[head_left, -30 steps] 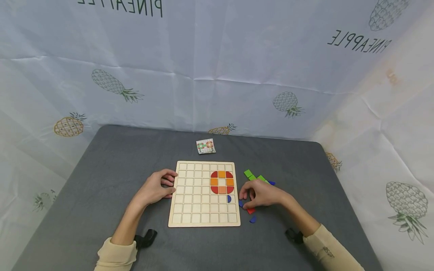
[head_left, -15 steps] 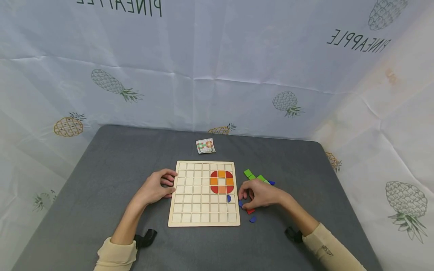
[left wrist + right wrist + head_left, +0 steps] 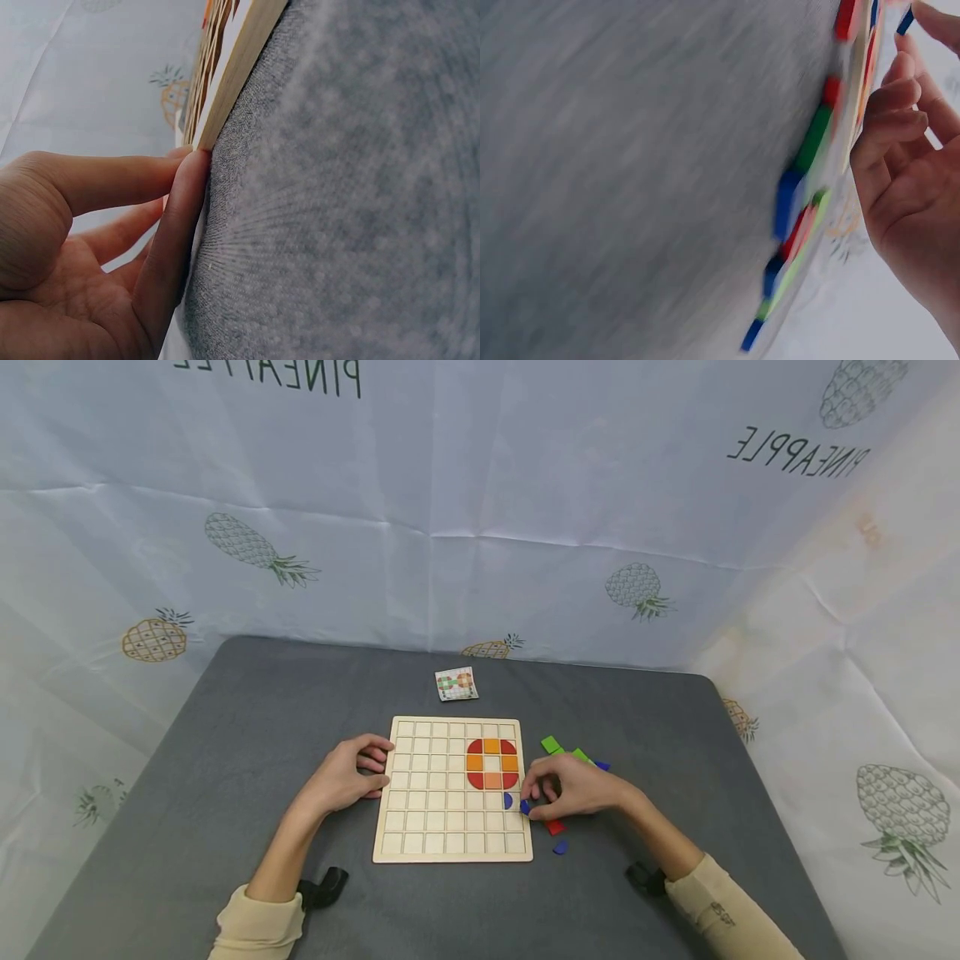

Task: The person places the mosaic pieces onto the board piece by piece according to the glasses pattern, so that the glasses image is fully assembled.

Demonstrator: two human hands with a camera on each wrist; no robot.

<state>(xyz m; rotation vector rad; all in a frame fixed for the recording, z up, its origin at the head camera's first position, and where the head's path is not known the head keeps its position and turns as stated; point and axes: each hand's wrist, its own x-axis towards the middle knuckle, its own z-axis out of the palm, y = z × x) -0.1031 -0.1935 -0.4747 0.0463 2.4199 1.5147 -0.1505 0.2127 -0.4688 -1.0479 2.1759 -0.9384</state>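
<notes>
My left hand holds the left edge of a pale wooden grid board, its thumb and fingertips at the rim in the left wrist view. Between thumb and fingertip, my right hand pinches a small blue tile over the board's right edge. In the right wrist view the blue tile appears raised and seen edge-on. One blue tile with a curved side lies on the board. Above it, red rounded corner tiles and orange square tiles form a ring around a bare cell.
Loose green tiles, a red tile and a blue tile lie right of the board, some partly behind the right hand. A small printed pattern card lies beyond the board on the grey table.
My right hand has moved slightly left, bringing the pinched blue tile from beside the board to over its right edge. The left hand has stayed in place.
</notes>
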